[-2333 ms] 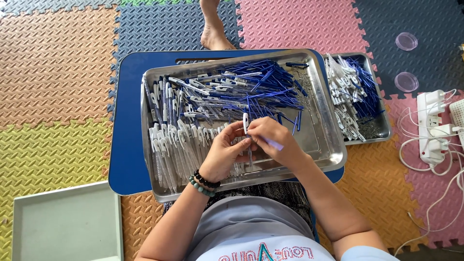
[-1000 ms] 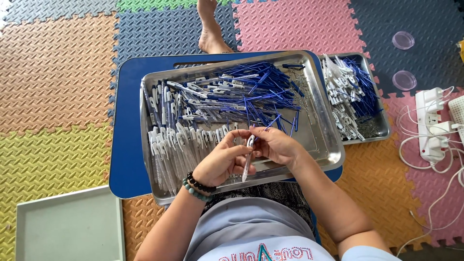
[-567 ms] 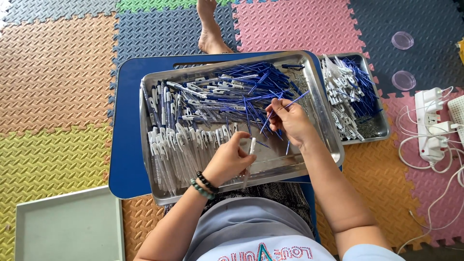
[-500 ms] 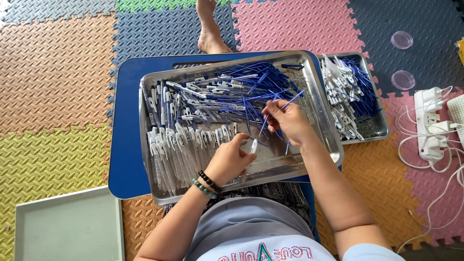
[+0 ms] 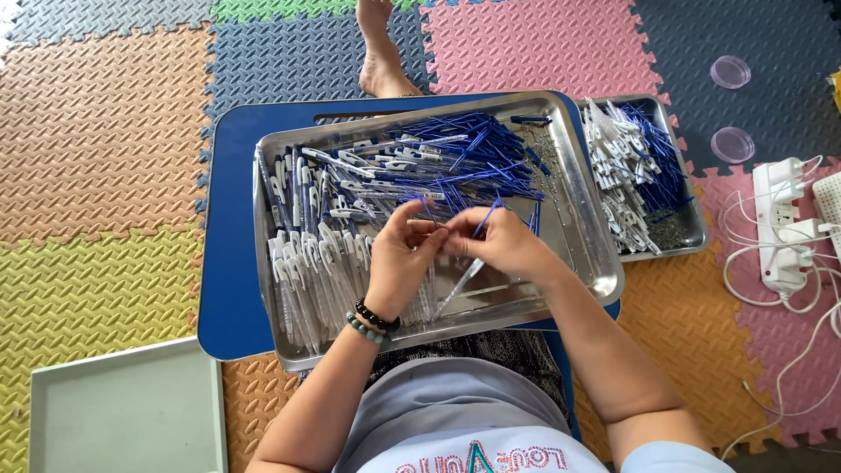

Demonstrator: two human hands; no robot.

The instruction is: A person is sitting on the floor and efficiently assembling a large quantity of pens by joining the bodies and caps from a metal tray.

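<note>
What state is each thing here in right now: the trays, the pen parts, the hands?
Big metal tray: heaped with pen parts.
Small metal tray: filled with more parts.
Left hand: pinching a clear pen barrel.
Right hand: holding a blue refill.
Grey tray: lying flat on the mat.
Power strip: cables plugged in.

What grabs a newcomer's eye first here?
The big steel tray on the blue table, heaped with blue and white pen parts. Over its middle, the left hand and right hand meet, pinching a clear pen barrel and a blue refill. Around them lie bright foam floor mats.
</note>
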